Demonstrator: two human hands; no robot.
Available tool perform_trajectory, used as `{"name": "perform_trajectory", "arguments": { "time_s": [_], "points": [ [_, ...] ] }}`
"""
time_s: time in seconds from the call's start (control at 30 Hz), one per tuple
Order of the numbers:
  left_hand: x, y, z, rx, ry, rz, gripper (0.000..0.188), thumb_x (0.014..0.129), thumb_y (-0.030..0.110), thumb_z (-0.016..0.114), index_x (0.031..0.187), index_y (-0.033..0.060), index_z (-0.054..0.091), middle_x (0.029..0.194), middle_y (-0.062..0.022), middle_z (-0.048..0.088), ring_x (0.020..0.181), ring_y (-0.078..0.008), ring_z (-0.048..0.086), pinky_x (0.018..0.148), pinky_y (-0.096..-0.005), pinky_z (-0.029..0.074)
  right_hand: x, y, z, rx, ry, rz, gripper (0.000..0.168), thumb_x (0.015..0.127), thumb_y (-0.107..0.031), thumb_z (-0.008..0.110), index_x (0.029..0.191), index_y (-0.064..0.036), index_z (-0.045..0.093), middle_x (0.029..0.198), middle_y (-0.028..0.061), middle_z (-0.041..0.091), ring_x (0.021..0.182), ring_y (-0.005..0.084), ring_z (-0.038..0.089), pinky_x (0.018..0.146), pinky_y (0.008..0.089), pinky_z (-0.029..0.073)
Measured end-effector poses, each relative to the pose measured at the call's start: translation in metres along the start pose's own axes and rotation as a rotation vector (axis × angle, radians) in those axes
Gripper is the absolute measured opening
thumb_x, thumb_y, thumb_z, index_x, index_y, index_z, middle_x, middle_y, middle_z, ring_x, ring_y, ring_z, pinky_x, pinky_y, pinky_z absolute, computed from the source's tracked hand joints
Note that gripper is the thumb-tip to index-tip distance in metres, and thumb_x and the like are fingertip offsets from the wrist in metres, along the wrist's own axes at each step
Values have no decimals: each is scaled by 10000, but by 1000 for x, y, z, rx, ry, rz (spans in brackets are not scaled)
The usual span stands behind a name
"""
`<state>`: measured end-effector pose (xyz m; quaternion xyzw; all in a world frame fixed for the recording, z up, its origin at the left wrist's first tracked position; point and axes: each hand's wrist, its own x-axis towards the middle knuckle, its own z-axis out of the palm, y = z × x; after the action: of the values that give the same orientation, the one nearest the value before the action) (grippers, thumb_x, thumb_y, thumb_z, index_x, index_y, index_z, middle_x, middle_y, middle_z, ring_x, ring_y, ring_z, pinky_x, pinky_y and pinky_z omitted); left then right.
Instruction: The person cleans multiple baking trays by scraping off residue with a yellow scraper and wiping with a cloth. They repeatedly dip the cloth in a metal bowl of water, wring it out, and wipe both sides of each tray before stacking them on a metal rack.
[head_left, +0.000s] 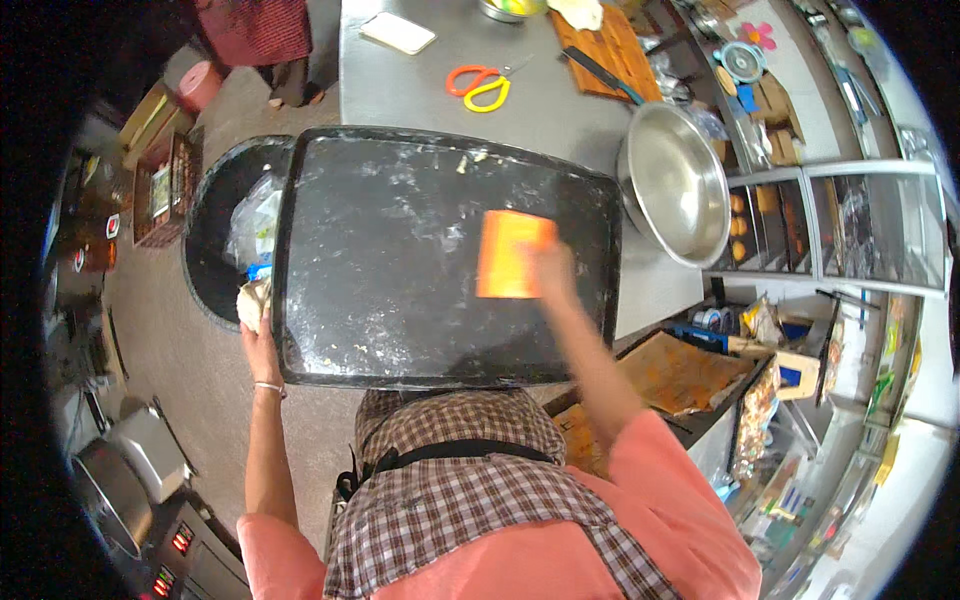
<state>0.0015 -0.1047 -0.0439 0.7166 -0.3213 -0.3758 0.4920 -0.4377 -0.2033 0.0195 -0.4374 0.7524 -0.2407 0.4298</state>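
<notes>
A large black baking tray (405, 247), streaked with white residue and small crumbs, lies in front of me. My right hand (551, 262), blurred, grips a flat orange scraper (510, 255) over the tray's right half; whether the scraper touches the surface I cannot tell. At the tray's left edge, my left hand (260, 349) holds a pale, soft-looking lump (253, 304), which could be dough or cloth. Its fingers are partly hidden by the lump and the rim. The tray's left side overhangs a black bin (217, 225) with plastic waste inside.
On the grey table (517, 135) are scissors (484, 82), a white phone-like slab (397, 32), a knife (600, 71) on a wooden board (585, 45), and a steel bowl (679, 184) close to the tray's right corner. Another person (259, 34) stands at the upper left.
</notes>
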Motion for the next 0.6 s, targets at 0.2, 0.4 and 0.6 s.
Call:
{"name": "perform_trajectory", "arguments": {
  "time_s": [0.2,0.4,0.6],
  "points": [
    [10,11,34,-65,-81,-128,444,907,207,508,1289,18,387,1262,-69,478,1144,-182,449,967,-299,322,80,152,-140,-55,258,-96,255,822,-170,589,956,47,599,868,118,644,748,210,648,649,314,532],
    [5,0,0,132,-22,-121,464,908,236,504,1303,28,376,1280,-86,465,1161,-200,441,976,-314,320,48,-62,150,4,-43,-309,245,743,-205,664,883,-7,629,743,127,645,707,206,633,661,352,495],
    [8,9,24,-78,-25,-20,436,893,163,523,1269,-16,393,1273,-101,472,1151,-204,452,974,-312,325,113,71,-51,445,219,-216,204,825,-197,562,764,-22,647,592,61,591,554,165,584,522,325,480]
  ]
}}
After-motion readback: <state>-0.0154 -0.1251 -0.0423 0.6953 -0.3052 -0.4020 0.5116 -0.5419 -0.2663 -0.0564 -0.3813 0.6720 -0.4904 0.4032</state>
